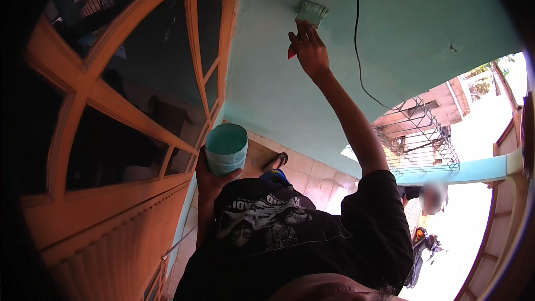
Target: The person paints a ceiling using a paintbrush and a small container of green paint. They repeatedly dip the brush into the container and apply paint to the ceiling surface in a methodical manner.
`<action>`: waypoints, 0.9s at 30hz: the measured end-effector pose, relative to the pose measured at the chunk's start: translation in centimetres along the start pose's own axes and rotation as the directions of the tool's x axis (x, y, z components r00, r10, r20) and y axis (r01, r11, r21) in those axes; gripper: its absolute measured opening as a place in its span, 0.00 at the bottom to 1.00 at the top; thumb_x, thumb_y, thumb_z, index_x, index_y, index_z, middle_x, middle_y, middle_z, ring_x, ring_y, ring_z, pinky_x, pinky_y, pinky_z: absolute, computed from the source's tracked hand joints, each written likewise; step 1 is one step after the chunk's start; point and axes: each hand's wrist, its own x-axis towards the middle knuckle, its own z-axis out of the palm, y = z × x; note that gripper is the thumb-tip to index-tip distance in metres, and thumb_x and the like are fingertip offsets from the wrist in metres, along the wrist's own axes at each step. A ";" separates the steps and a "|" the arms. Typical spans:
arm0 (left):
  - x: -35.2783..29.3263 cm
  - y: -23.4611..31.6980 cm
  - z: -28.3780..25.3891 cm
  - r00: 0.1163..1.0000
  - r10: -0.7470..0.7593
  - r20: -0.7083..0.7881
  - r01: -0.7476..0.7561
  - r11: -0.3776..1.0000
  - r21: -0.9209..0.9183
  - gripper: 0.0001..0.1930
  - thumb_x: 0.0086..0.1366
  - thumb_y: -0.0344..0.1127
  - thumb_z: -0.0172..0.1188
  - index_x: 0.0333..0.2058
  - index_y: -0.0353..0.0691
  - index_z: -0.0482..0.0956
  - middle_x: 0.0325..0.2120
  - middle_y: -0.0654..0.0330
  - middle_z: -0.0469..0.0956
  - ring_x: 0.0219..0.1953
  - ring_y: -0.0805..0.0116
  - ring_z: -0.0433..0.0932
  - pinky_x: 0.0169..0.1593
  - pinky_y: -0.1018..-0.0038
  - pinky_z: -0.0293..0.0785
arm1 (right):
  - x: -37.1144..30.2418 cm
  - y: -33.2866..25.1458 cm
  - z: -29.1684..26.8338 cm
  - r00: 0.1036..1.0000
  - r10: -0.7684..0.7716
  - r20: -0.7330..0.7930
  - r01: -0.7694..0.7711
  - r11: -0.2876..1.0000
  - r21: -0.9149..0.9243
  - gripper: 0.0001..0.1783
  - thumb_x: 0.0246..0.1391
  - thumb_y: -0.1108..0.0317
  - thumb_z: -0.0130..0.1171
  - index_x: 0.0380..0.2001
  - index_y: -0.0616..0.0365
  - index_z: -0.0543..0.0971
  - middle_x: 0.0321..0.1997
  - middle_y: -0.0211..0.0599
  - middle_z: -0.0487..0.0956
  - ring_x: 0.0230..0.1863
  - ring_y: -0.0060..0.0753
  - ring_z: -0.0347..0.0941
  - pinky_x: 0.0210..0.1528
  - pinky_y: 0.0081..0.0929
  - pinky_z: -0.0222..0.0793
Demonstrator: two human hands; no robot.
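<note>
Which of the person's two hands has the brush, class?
The right hand, stretched out to the green wall with the paintbrush; the left hand instead grips the paint container.

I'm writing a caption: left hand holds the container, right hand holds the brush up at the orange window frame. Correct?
Not quite: the head view shows the brush up at the green wall, not the orange window frame. The left hand does hold the container, and the right hand the brush.

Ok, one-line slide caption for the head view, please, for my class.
Right grip holds a wide brush at a green wall; left grip holds a pale green container.
</note>
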 end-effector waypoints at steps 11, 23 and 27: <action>-0.1 0.5 0.3 1.000 -0.002 -0.025 0.003 0.999 0.044 0.47 0.38 0.45 0.83 0.57 0.37 0.71 0.49 0.51 0.79 0.51 0.55 0.81 0.54 0.59 0.78 | 12.7 6.5 -7.6 0.964 0.063 0.257 -0.156 0.921 0.358 0.06 0.65 0.64 0.57 0.40 0.50 0.79 0.25 0.41 0.80 0.30 0.47 0.80 0.34 0.44 0.78; -1.4 0.4 -0.3 0.995 0.020 -0.094 -0.024 0.999 -0.041 0.45 0.40 0.44 0.83 0.56 0.37 0.71 0.48 0.52 0.79 0.49 0.56 0.81 0.53 0.60 0.77 | 18.8 7.4 -10.2 0.972 -0.066 -0.224 0.053 0.997 -0.061 0.07 0.50 0.71 0.64 0.34 0.53 0.78 0.50 0.37 0.82 0.51 0.41 0.81 0.48 0.34 0.82; -1.0 0.9 -0.6 0.996 0.024 -0.084 -0.028 0.999 -0.038 0.45 0.40 0.43 0.83 0.57 0.37 0.70 0.48 0.52 0.79 0.50 0.56 0.80 0.53 0.60 0.77 | 10.1 2.9 -1.9 0.963 -0.261 -0.075 0.215 0.901 -0.376 0.07 0.51 0.68 0.64 0.27 0.57 0.76 0.51 0.57 0.80 0.55 0.50 0.79 0.54 0.35 0.81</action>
